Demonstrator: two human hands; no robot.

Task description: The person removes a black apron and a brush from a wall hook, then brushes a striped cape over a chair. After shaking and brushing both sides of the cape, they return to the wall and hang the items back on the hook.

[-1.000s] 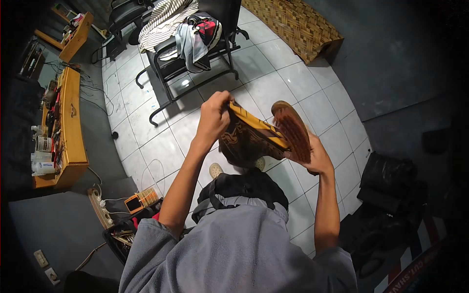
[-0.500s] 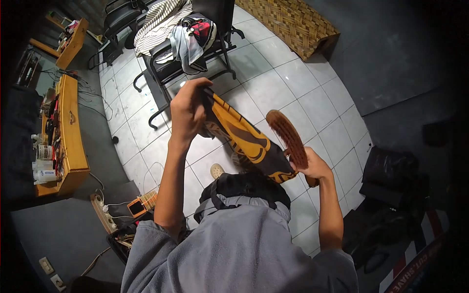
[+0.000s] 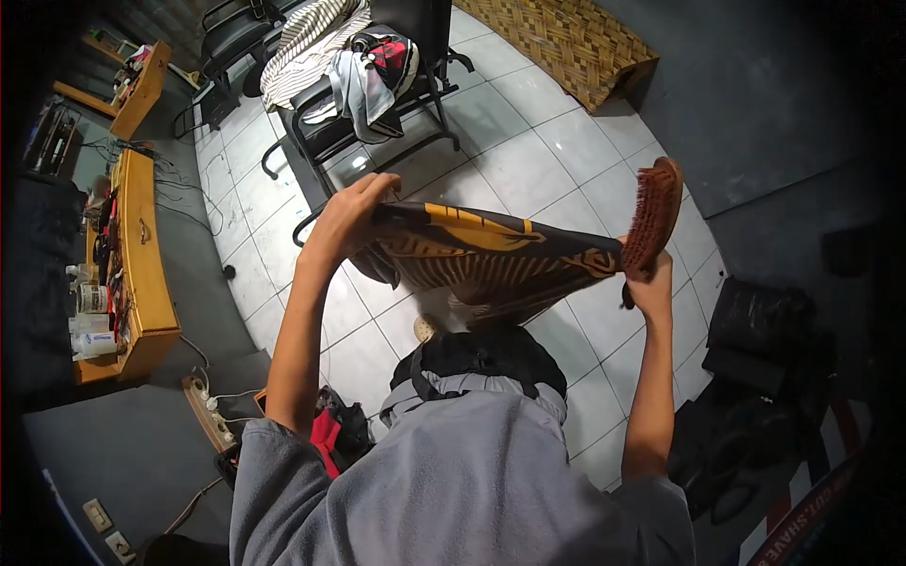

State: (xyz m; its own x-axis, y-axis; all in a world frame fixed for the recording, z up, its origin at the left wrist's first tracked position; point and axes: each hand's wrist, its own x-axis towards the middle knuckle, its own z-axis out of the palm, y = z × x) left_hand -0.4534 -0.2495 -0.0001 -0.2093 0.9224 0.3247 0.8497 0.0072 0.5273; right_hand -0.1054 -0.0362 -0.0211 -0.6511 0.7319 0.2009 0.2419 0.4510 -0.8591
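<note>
Stretched between both hands is a black cloth with yellow and striped patterns, its lower part hanging down in folds. My left hand grips its left end, fingers closed round the edge. At the other end, my right hand is closed on a brush and on the cloth's corner. The brush has a curved brown wooden back and reddish-brown bristles, which face left toward the cloth. It stands nearly upright above my right hand; its lower end is partly hidden by my fingers.
A black chair ahead carries a striped cloth and other clothes. On the left, a wooden counter holds bottles and tools. A power strip lies below it. A woven panel box stands far right. White tiles cover the floor.
My right hand has moved up and to the right with the brush. My left hand has shifted slightly left and down, and the cloth is now spread wider and more level.
</note>
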